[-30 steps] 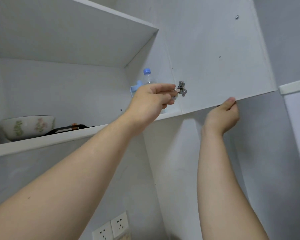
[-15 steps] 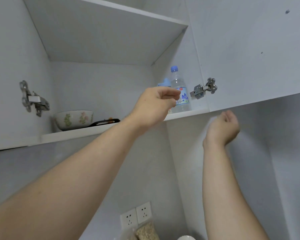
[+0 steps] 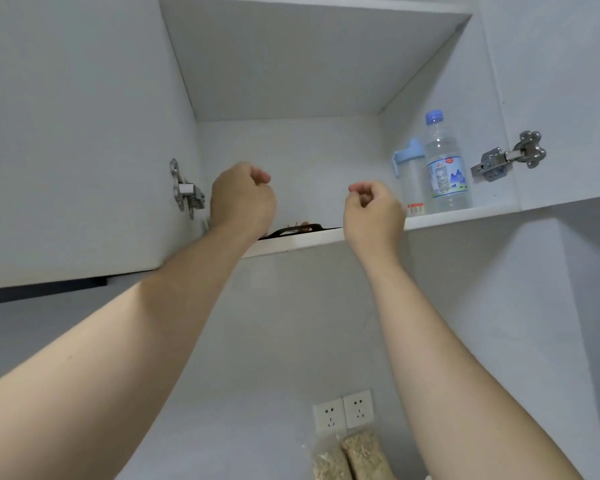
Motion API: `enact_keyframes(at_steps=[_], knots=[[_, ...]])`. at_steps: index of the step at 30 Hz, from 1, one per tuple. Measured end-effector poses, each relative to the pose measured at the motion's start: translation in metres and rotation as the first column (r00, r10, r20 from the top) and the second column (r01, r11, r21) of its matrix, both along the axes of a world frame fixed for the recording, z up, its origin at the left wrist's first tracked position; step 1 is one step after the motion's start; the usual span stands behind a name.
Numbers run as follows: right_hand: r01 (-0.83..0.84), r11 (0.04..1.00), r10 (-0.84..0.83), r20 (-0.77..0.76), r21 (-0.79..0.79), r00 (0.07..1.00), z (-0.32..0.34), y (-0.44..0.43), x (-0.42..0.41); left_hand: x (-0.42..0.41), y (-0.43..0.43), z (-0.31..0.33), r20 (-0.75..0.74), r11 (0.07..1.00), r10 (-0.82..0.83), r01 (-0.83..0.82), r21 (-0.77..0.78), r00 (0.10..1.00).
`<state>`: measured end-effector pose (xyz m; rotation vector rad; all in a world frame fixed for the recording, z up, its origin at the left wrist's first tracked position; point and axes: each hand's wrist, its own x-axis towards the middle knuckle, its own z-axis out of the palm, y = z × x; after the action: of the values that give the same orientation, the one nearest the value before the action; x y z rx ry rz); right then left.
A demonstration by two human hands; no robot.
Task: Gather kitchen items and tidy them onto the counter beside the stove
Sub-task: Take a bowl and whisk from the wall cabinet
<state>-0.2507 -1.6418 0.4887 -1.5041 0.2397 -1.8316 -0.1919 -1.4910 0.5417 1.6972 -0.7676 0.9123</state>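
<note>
Left hand: the left hand (image 3: pixel 243 199) is raised in front of the left part of the cupboard shelf (image 3: pixel 465 216), its back to the camera. Its fingers are curled in with nothing visible in them, and what lies behind it is hidden.
Right hand: the right hand (image 3: pixel 374 213) is raised at the shelf's front edge, just left of the tumbler. Its fingers are curled toward the thumb around nothing.
Kitchen items: one water bottle (image 3: pixel 445 168) with a blue cap and one blue-lidded tumbler (image 3: pixel 407 174) stand upright side by side at the right end of the shelf. One dark handle (image 3: pixel 291 231) lies low on the shelf between the two hands.
Edges: the white front lip of the shelf runs behind both wrists. The upper board (image 3: pixel 291 64) closes the compartment overhead.
Doors: two, both swung open, the left door (image 3: pixel 66 133) and the right door (image 3: pixel 568 81).
Hinges: two show, the left hinge (image 3: pixel 186 190) just beside the left hand and the right hinge (image 3: pixel 510 157) near the water bottle.
Open room: the back wall shows between the hands, and the tall space above them reaches to the upper board.
Below: two wall sockets (image 3: pixel 343 412), with two grain bags (image 3: pixel 350 459) under them.
</note>
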Motion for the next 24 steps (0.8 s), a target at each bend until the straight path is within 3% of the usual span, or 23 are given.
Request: enact_keyframes(at_steps=[2,6,10,13,16,21,24], knots=[[-0.005,0.999,0.0,-0.133,-0.043,0.991,0.016,0.007,0.013,0.014,0.001,-0.004,0.027,0.985,0.139,-0.141,0.101,0.99],[-0.087,0.993,0.047,-0.39,-0.085,0.919,0.05,0.008,0.031,0.03,-0.005,-0.003,-0.018,0.952,0.251,-0.243,0.187,0.968],[-0.219,0.976,0.179,-0.571,-0.001,0.801,0.059,0.004,0.04,0.041,-0.018,0.006,-0.067,0.898,0.369,-0.337,0.281,0.927],[-0.221,0.975,0.163,-0.631,-0.014,0.758,0.059,0.002,0.04,0.043,-0.023,0.013,-0.087,0.857,0.445,-0.395,0.332,0.891],[-0.185,0.982,0.114,-0.66,-0.037,0.742,0.057,0.004,0.038,0.051,-0.025,0.016,-0.084,0.868,0.452,-0.416,0.272,0.888],[-0.187,0.981,0.074,-0.765,-0.061,0.639,0.056,0.009,0.039,0.059,-0.028,0.023,-0.325,0.937,0.349,-0.331,0.113,0.879],[-0.192,0.979,0.054,-0.806,-0.075,0.589,0.057,0.011,0.04,0.054,-0.022,0.028,-0.403,0.963,0.254,-0.193,0.186,0.879]])
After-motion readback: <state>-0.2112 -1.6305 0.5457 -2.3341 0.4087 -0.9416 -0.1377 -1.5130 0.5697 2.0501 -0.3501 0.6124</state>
